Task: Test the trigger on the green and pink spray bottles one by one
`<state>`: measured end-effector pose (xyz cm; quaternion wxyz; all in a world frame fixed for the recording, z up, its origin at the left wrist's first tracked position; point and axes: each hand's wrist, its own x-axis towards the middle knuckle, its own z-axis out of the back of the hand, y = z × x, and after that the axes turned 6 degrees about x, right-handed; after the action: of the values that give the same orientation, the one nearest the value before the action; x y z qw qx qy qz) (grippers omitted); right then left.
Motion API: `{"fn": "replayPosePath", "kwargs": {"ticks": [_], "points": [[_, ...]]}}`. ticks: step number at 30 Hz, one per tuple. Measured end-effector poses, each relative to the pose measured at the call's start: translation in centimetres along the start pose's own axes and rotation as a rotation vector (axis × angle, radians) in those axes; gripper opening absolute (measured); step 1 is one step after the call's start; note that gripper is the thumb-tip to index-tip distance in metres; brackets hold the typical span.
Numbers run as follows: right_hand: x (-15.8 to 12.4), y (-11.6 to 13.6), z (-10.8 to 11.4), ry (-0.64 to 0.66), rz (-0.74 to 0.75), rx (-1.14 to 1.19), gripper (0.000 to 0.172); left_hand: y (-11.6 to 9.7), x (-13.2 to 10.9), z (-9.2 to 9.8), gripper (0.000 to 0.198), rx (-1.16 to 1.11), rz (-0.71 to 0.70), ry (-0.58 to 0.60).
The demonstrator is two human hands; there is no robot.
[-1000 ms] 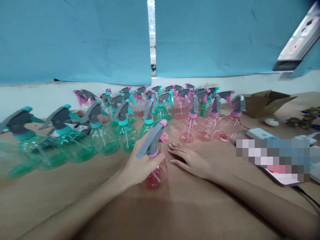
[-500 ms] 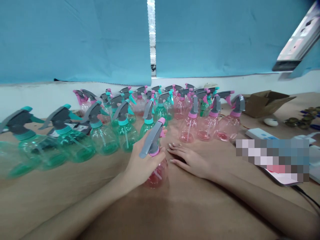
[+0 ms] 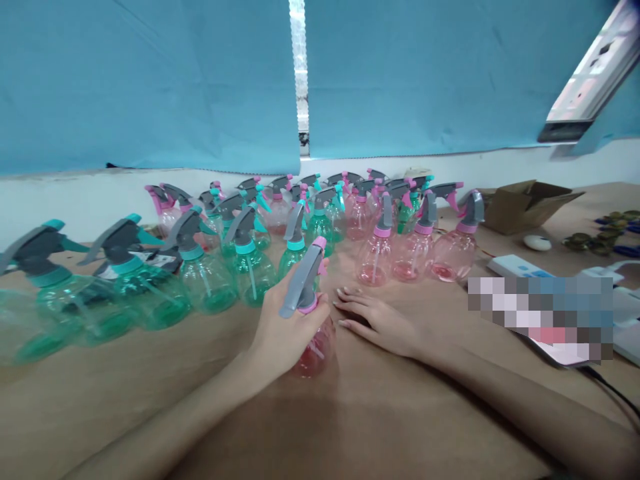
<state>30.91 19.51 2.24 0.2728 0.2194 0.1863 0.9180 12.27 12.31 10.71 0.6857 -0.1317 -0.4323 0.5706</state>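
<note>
My left hand (image 3: pixel 285 333) is wrapped round the neck of a pink spray bottle (image 3: pixel 316 353) with a grey and pink trigger head. The bottle stands on the table in front of me, part of its body hidden by the hand. To its right, my right hand (image 3: pixel 375 320) lies palm down on the tabletop, fingers stretched out and holding nothing. Beyond it stand pink spray bottles (image 3: pixel 374 257). Left of the held bottle, a row of green spray bottles (image 3: pixel 253 273) with grey and teal heads reaches toward the left edge.
Several more mixed spray bottles (image 3: pixel 320 220) crowd the back. At right are an open cardboard box (image 3: pixel 520 210), a white oval object (image 3: pixel 537 243), a white power strip (image 3: pixel 515 267) and a blurred-out phone-like device with a black cable (image 3: pixel 610 387). Blue cloth (image 3: pixel 425 80) hangs behind.
The view has shifted very slightly. Both hands and the held spray bottle keep essentially the same positions.
</note>
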Motion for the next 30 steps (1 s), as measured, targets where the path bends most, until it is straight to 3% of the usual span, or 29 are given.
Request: {"fn": "replayPosePath", "kwargs": {"ticks": [5,10,15,21,24,27,30], "points": [[-0.1,1.2,1.4,0.032,-0.016,0.108,0.045,-0.3,0.0,-0.3,0.041,-0.037,0.008,-0.020],[-1.0,4.2,3.7,0.051,-0.067,0.264,0.059,-0.5,0.2,-0.6,0.050,-0.082,-0.037,-0.004],[-2.5,7.1,4.5,-0.067,-0.132,0.342,0.070,-1.1,0.5,-1.8,0.045,-0.147,-0.062,0.003],[-3.6,8.6,3.8,-0.266,-0.209,0.371,0.072,-2.3,0.4,-4.3,0.047,-0.205,-0.061,0.011],[-3.9,8.8,3.1,-0.375,-0.230,0.362,0.065,-3.4,0.1,-4.9,0.052,-0.215,-0.050,0.059],[-4.3,8.7,2.9,-0.402,-0.217,0.345,0.053,-4.4,-0.2,-4.3,0.064,-0.183,-0.038,0.159],[-4.7,8.7,3.1,-0.387,-0.224,0.348,0.061,-4.3,-0.8,-3.0,0.082,-0.157,-0.005,0.288]]}}
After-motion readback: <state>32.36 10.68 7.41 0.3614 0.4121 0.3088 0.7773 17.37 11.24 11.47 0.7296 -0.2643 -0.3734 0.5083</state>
